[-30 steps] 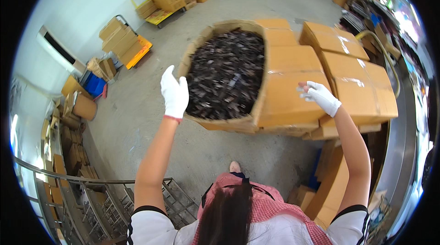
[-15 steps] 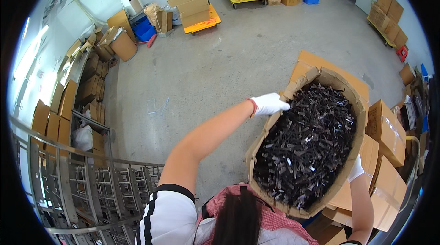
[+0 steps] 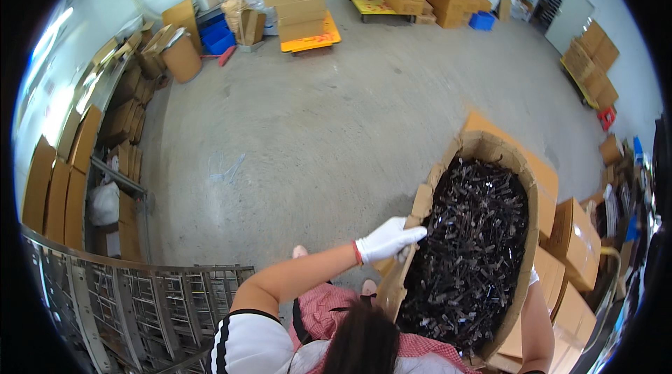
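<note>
A large brown cardboard box point(image 3: 533, 213) with worn, bent edges stands close in front of me on the right. It is filled with many small, dark, shiny strip-like pieces point(image 3: 469, 248). My left hand point(image 3: 392, 239), in a white glove, is closed over the box's left wall, which bows outward there. Against the right wall lies my right hand point(image 3: 534, 276), also gloved; only a small part of it shows, and its fingers are hidden behind the box.
Taped cartons point(image 3: 574, 244) lie right of the box, and a flat cardboard piece point(image 3: 514, 143) sticks out behind it. A curved metal rack point(image 3: 140, 304) stands at lower left. Farther off are a loaded yellow trolley point(image 3: 311, 36), blue bins point(image 3: 218, 39) and shelves of cartons point(image 3: 126, 118).
My left hand has moved toward me along the box's left wall. The box now sits more lengthwise to me, its left wall bent outward. The whole view has shifted, and my feet now show.
</note>
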The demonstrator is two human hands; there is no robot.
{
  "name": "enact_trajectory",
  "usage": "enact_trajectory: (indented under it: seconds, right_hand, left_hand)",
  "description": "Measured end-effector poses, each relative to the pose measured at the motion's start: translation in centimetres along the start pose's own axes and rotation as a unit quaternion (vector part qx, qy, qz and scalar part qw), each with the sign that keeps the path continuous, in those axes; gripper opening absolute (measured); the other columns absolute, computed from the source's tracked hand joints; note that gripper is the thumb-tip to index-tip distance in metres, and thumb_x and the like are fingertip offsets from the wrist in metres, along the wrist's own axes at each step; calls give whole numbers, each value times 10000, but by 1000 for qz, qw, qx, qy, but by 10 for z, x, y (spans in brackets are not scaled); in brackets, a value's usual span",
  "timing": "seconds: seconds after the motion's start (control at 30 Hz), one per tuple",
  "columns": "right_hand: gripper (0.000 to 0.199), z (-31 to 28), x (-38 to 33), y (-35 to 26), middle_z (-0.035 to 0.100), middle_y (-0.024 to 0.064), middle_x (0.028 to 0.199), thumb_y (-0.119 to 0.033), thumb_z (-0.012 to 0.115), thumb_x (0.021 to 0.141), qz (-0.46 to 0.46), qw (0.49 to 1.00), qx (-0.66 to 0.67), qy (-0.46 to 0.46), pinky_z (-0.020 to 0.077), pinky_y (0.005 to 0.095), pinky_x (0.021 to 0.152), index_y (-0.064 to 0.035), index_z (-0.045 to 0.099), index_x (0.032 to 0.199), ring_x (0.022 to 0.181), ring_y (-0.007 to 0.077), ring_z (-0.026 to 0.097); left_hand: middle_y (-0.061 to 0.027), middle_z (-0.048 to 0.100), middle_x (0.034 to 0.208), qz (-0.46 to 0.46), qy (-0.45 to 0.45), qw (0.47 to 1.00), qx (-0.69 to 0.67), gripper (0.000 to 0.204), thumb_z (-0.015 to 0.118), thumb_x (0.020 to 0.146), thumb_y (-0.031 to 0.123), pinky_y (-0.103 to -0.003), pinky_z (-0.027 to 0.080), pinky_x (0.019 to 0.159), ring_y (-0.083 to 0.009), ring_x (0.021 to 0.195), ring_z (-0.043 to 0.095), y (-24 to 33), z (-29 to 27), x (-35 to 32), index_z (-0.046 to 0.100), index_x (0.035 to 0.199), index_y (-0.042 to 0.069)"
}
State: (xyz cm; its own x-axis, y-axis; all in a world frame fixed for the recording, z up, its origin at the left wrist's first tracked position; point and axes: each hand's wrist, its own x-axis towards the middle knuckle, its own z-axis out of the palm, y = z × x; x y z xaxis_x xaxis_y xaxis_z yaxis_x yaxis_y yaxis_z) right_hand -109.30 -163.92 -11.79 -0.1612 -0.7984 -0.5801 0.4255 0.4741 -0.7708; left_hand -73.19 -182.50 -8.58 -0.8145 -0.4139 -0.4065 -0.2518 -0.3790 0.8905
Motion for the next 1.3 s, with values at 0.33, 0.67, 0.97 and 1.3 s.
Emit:
enact_trajectory:
  seconds: [0.33,0.67,0.97,1.3]
  right_hand:
    - [694,261,148,-51,582,94,1355,-551,491,969,31,995,-91,-35,497,374,999,-65,430,1462,1102,250,627]
    - [709,519,305,-96,580,95,1356,-567,488,966,51,983,-149,-99,494,375,1003,-66,428,1464,1107,244,624]
    - [722,757,582,-185,579,97,1357,-582,484,963,83,942,-231,-229,491,375,1006,-67,427,1465,1111,239,621]
    - [737,1086,843,-327,577,98,1358,-599,480,959,102,840,-389,-365,488,375,1010,-68,425,1467,1116,232,618]
  left_hand:
    - [26,538,597,111,113,970,-182,359,627,966,402,-232,433,495,-66,503,520,14,-207,-142,552,801,92]
    - [15,566,582,162,249,924,-241,333,565,1003,358,-222,401,431,-75,467,523,50,-390,-232,551,789,104]
    - [26,566,616,110,328,899,-267,303,592,997,353,-224,399,471,-78,508,525,88,-617,-201,555,826,106]
    - [-20,587,587,111,436,831,-328,293,604,995,269,-258,447,496,-114,519,556,188,-900,-164,557,788,67]
